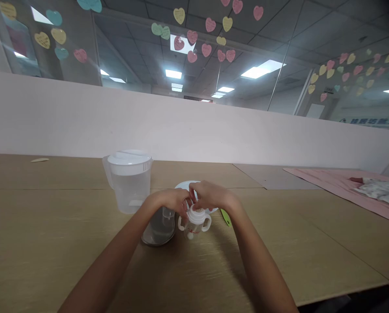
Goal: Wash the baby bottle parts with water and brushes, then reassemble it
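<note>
Desk (pixel 67 243) first, a wide wooden top that carries everything we see. On it, left of our hands, stands a clear lidded pitcher (pixel 130 182), and nearer us a steel cup (pixel 160 228) touches our left wrist. Behind the hands a white plate (pixel 184 186) peeks out, with a green scrap (pixel 225 217) just beside it. Our left hand (pixel 171 201) and right hand (pixel 210 195) meet over the baby bottle (pixel 196 224), fingers curled and pressed around its white cap. The bottle stands upright near the desk's middle: small, clear, with two white looped handles. We judge it light, stiff and a little slick, likely to tip, so the body or the handles give the safest hold while the cap is worked.
</note>
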Demonstrator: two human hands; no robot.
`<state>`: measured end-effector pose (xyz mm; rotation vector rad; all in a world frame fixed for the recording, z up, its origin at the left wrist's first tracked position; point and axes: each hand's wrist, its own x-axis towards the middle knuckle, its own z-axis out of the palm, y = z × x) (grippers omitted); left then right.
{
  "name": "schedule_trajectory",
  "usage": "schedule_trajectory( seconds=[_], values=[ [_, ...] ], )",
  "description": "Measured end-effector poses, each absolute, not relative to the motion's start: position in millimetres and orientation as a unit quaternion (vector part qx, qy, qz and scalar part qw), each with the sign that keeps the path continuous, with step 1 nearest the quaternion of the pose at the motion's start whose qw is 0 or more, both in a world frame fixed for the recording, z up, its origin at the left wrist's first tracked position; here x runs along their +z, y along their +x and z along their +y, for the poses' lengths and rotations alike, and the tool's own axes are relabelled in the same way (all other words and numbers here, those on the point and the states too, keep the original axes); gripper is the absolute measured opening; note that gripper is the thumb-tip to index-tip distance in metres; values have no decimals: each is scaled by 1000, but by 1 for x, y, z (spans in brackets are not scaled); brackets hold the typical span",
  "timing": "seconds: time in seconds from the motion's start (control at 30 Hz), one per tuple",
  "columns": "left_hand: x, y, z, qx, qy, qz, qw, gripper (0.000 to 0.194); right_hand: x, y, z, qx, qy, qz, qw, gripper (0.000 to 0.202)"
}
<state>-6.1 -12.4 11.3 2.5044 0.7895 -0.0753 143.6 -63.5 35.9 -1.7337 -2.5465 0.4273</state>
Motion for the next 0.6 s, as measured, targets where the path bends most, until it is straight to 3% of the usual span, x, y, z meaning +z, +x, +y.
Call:
schedule_trajectory(
  seconds=[0.6],
  values=[
    [6,-8,-9,-89,905,354,219,44,38,138,-69,64,-583,-809,28,29]
  ],
)
